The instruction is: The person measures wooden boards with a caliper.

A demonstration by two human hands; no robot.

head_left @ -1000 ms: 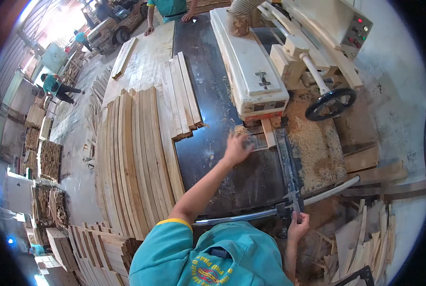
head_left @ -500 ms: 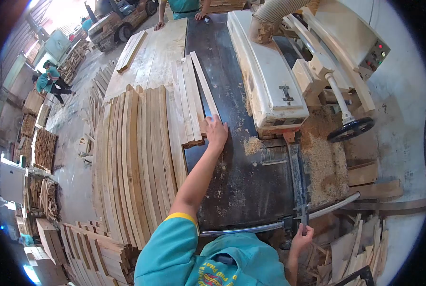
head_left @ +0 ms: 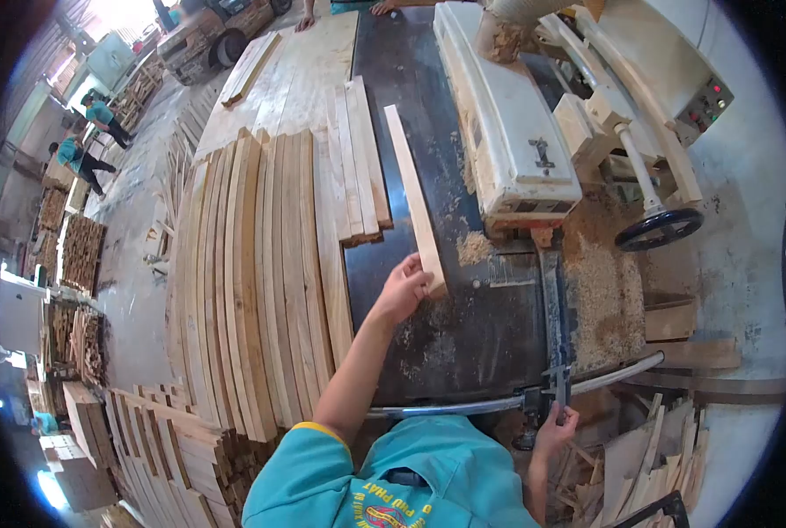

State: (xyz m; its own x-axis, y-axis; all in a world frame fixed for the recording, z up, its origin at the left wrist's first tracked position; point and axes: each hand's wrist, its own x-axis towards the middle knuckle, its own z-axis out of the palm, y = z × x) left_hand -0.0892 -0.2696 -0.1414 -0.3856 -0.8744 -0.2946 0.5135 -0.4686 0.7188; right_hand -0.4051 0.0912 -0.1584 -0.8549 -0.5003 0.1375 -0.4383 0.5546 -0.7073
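My left hand [head_left: 405,288] is closed on the near end of a pale wooden strip [head_left: 412,189]. The strip points away from me across the dark machine table [head_left: 437,370], apart from a short stack of similar strips [head_left: 364,167] on its left. Near the table's front edge, my right hand [head_left: 556,429] grips a grey metal caliper [head_left: 559,385], its jaws uppermost. The caliper is beside the end of a metal guide rail [head_left: 552,308].
Long boards [head_left: 252,290] lie stacked on the left. The white machine housing [head_left: 507,123] and a black handwheel [head_left: 659,230] stand to the right. Sawdust [head_left: 475,248] lies on the table. A co-worker's hands [head_left: 305,23] rest at the far end; a forklift [head_left: 217,44] stands behind.
My left hand has drawn the strip away from the stack, rightward and toward me. My right hand, with the caliper, has shifted only slightly. The camera view has tilted down a little.
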